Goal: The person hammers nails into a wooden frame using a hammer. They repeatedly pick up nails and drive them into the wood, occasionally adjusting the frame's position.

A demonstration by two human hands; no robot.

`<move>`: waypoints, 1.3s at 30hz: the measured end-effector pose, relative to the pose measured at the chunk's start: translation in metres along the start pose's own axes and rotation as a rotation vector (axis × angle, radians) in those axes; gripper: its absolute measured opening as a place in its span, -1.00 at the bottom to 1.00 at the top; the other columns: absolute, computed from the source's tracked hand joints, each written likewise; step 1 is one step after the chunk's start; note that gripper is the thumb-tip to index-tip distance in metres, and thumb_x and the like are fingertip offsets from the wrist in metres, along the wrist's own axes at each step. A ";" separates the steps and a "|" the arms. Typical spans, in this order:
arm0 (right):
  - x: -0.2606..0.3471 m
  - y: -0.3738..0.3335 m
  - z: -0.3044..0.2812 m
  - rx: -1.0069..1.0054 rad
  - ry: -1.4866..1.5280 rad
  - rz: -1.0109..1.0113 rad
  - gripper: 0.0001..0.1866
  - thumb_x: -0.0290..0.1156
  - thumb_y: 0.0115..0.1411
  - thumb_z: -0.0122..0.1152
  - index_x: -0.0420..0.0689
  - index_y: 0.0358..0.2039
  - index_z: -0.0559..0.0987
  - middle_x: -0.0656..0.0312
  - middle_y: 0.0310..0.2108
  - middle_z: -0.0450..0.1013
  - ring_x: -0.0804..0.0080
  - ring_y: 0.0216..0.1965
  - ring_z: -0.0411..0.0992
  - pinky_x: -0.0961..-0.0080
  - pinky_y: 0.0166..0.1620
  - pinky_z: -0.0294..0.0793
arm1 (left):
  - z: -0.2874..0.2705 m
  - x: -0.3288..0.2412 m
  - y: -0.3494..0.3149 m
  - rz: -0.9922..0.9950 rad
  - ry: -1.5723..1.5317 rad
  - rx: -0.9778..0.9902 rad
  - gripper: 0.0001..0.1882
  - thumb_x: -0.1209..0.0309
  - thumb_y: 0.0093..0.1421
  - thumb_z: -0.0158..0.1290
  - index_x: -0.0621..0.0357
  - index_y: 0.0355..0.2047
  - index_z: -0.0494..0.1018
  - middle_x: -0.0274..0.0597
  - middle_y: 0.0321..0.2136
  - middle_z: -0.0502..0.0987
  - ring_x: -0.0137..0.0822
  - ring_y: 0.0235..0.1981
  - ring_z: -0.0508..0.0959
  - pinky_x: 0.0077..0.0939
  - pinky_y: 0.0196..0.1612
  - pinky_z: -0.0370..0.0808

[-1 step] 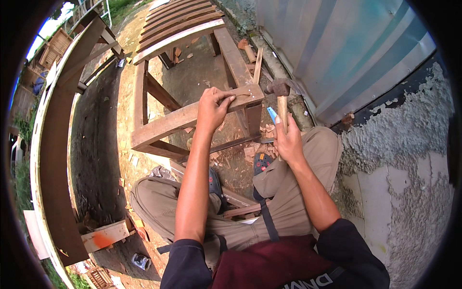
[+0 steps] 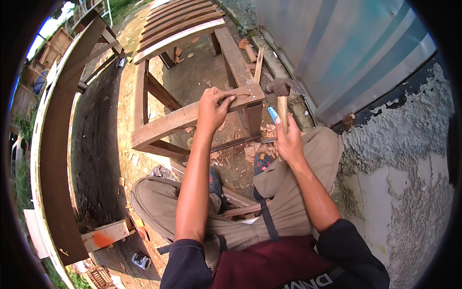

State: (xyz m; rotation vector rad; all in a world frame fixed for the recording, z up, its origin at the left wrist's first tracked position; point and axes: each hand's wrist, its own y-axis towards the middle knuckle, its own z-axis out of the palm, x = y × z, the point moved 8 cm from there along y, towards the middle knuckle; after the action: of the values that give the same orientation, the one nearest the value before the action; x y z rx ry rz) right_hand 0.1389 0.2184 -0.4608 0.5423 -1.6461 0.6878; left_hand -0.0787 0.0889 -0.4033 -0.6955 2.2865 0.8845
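A wooden frame (image 2: 166, 124) of brown beams stands in front of me, its near rail running up toward the right. My left hand (image 2: 215, 108) rests on that rail, thumb and forefinger pinched together. What they hold, if anything, is too small to make out; a thin curved brown line shows on the wood just beyond the fingertips. Small pale spots, perhaps nail heads, dot the rail's right end. My right hand (image 2: 290, 142) is wrapped round the wooden handle of a hammer (image 2: 282, 108), head up, just right of the frame's corner. A flat blue piece (image 2: 272, 114) sticks out beside my right thumb.
Slats (image 2: 178, 21) cover the frame's far part. A long brown panel with a pale edge (image 2: 57, 144) stands at the left. Corrugated metal sheeting (image 2: 346, 58) and a rough wall (image 2: 399, 130) close off the right. Wood scraps (image 2: 250, 153) litter the ground by my feet.
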 end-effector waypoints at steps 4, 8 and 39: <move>0.000 0.002 0.001 -0.011 -0.008 -0.115 -0.69 -0.21 0.48 0.04 -0.26 -0.10 0.47 0.23 -0.57 0.41 0.46 -0.61 0.38 0.35 -0.48 0.38 | -0.002 -0.001 -0.002 0.013 -0.019 -0.033 -0.83 0.44 0.17 0.30 0.11 -0.20 0.73 -0.14 -0.47 0.52 -0.18 -0.29 0.49 -0.30 -0.18 0.42; 0.001 0.008 0.003 0.004 0.008 -0.100 -0.68 -0.20 0.49 0.03 -0.26 -0.09 0.47 0.26 -0.57 0.41 0.53 -0.59 0.38 0.40 -0.47 0.39 | -0.002 -0.002 0.006 0.016 -0.023 -0.049 -0.86 0.46 0.16 0.29 0.18 -0.26 0.72 -0.11 -0.49 0.49 -0.12 -0.32 0.47 -0.27 -0.21 0.41; 0.115 -0.005 0.037 0.144 -0.472 -0.278 -0.64 -0.17 0.47 0.05 -0.28 -0.07 0.42 -0.09 -0.52 0.52 -0.04 -0.44 0.58 0.08 -0.32 0.46 | -0.007 0.001 0.007 0.108 -0.002 -0.158 -0.84 0.42 0.12 0.32 0.13 -0.27 0.74 -0.11 -0.52 0.42 -0.08 -0.35 0.44 -0.21 -0.23 0.40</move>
State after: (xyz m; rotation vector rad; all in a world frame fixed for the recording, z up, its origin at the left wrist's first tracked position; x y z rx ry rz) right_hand 0.0954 0.1920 -0.3511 1.0796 -1.9112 0.4957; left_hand -0.0861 0.0883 -0.3970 -0.6423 2.2882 1.1257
